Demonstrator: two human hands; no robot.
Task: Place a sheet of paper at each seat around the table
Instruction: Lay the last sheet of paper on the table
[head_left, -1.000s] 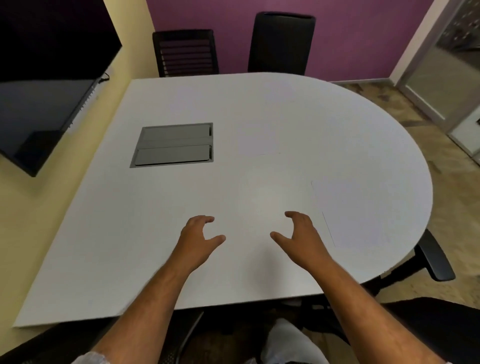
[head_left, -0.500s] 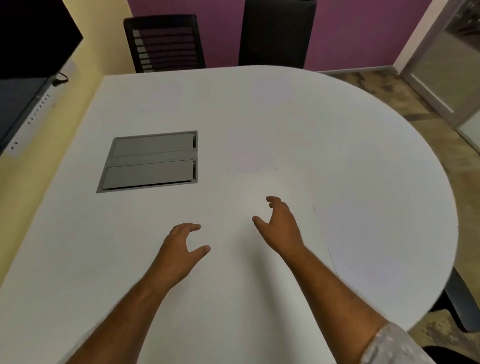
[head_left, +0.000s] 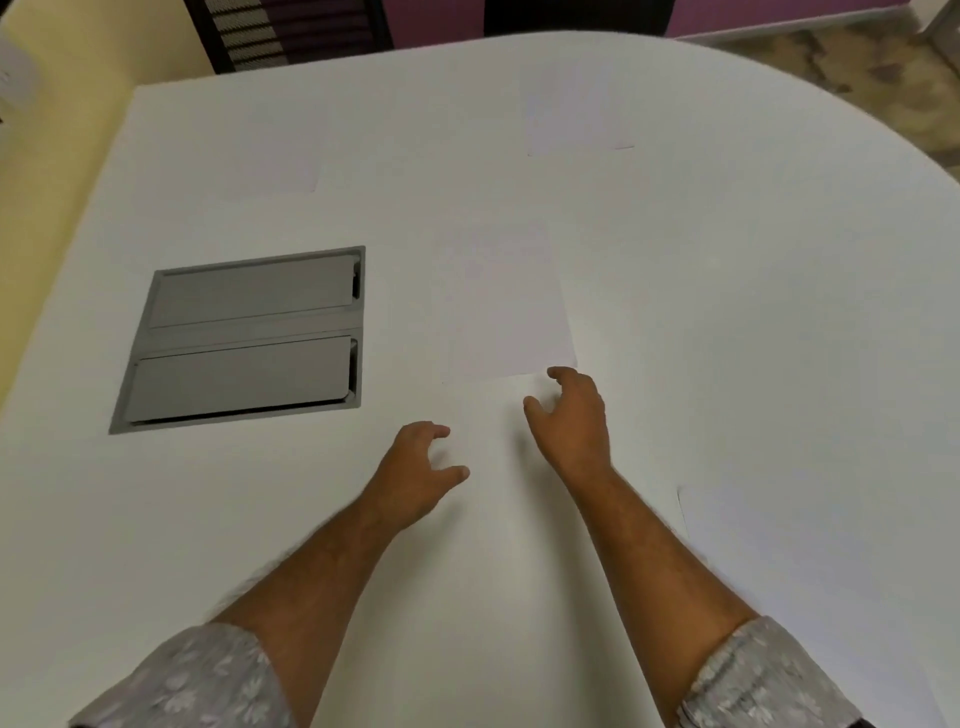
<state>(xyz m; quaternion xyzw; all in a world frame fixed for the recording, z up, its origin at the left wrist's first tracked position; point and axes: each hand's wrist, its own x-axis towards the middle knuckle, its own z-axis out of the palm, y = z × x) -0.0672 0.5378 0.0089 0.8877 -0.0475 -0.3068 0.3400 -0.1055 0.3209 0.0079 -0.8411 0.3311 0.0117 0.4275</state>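
Observation:
White sheets of paper lie flat on the white table (head_left: 727, 312). One sheet (head_left: 506, 306) lies in the middle, just beyond my right hand (head_left: 571, 421), whose fingertips hover at its near edge. Another sheet (head_left: 576, 117) lies at the far side near a black chair. A third sheet (head_left: 280, 156) lies at the far left, faint against the table. One more sheet (head_left: 789, 561) lies at the near right. My left hand (head_left: 415, 467) hovers over bare table, fingers apart. Both hands hold nothing.
A grey cable hatch (head_left: 244, 338) with two lids is set into the table at the left. Two black chairs (head_left: 296, 28) stand at the far edge against a purple wall. A yellow wall runs along the left; patterned floor shows at the far right.
I have leaned forward over the table and both hands have reached farther toward the middle sheet. The right hand now nearly touches its near edge.

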